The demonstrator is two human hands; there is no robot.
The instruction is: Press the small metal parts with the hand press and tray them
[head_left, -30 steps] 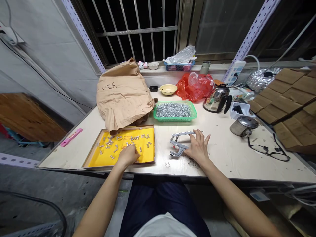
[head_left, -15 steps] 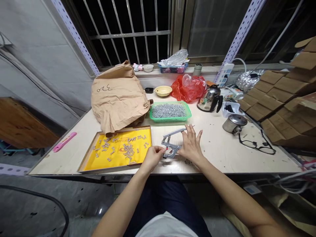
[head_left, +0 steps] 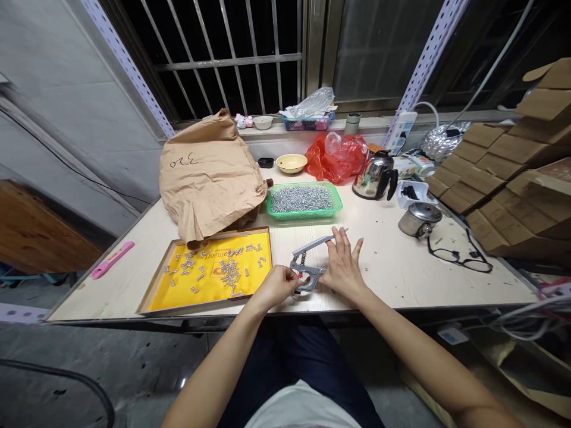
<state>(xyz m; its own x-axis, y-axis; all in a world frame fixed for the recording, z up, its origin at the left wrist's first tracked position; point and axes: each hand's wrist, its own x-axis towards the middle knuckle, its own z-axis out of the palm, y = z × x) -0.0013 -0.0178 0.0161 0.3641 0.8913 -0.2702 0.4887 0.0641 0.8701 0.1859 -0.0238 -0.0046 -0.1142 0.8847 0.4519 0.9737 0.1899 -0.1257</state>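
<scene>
My left hand (head_left: 277, 286) is pinched at the jaw of a grey metal hand press (head_left: 307, 261) near the table's front edge; whatever sits between the fingertips is too small to name. My right hand (head_left: 342, 265) rests on the press's body and long handle, fingers spread flat. Left of the press lies a shallow cardboard tray with a yellow liner (head_left: 178, 291), strewn with several small silver parts (head_left: 229, 270). Behind the press stands a green plastic basket (head_left: 336, 206) full of the same silver parts.
A crumpled brown paper bag (head_left: 209, 172) sits behind the yellow tray. A kettle (head_left: 375, 175), a steel pot (head_left: 417, 219), glasses (head_left: 459, 257) and stacked cardboard (head_left: 504, 196) fill the right side. A pink cutter (head_left: 112, 260) lies far left. A red plastic bag (head_left: 336, 157) and yellow bowl (head_left: 291, 163) are at the back.
My left hand left the yellow tray and moved right to the press's jaw, fingers pinched. My right hand stayed on the press. The camera view shifted slightly.
</scene>
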